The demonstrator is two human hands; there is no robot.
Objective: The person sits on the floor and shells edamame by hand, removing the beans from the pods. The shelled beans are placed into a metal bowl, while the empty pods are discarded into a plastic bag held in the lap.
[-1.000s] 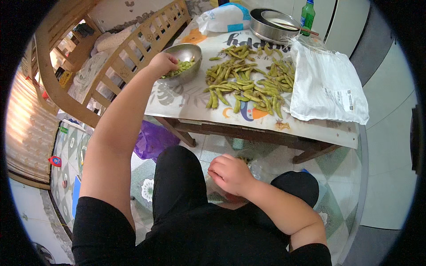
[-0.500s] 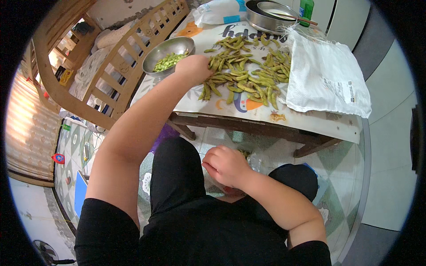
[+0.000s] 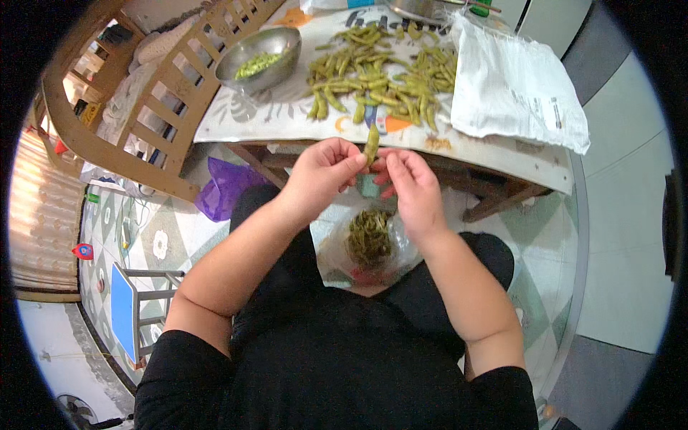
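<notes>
Between my hands, just in front of the table's near edge, a green soybean pod [image 3: 372, 142] stands upright. My left hand [image 3: 324, 170] pinches it between thumb and fingers. My right hand [image 3: 410, 188] is close beside the pod's lower end, fingers partly bent and apart; whether its fingertips touch the pod is hard to see. A loose pile of soybean pods [image 3: 387, 75] covers the middle of the table. To its left, a steel bowl [image 3: 287, 63] holds shelled green beans [image 3: 256, 64]. Below my hands, a clear plastic bag [image 3: 332, 251] holds empty-looking pods [image 3: 370, 239].
A white woven sack [image 3: 512, 89] lies on the table's right side. The table [image 3: 272, 127] has a printed cover. A wooden bed rail [image 3: 168, 115] borders it at left. On the floor are a purple bag [image 3: 223, 190] and a blue-topped stool [image 3: 124, 312].
My left hand has come back from the pile with a pod in it. My right hand has risen from above my lap to meet it. The view has tilted lower, showing the bag of pods.
</notes>
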